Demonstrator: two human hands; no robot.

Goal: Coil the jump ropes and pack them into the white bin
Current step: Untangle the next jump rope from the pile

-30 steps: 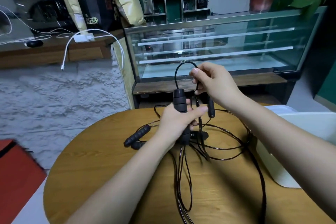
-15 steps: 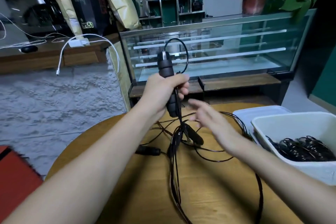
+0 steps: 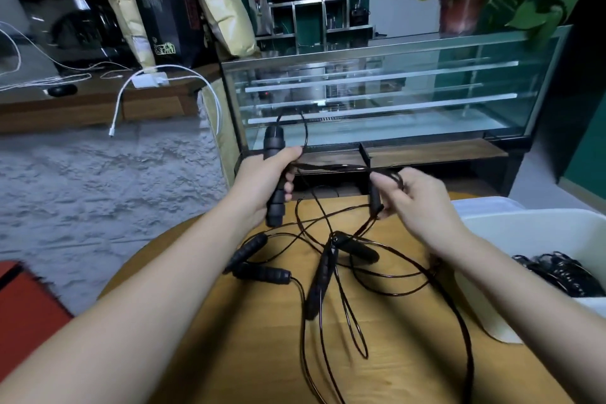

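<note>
Jump ropes (image 3: 328, 272) lie tangled on the round wooden desk (image 3: 249, 338) before you. Your left hand (image 3: 265, 177) grips one black handle (image 3: 274, 174) upright above the desk edge; your right hand (image 3: 416, 193) pinches its cord (image 3: 331, 167), stretched between both hands. Coiled ropes (image 3: 560, 272) already sit in the white bin (image 3: 492, 229) at your right.
</note>
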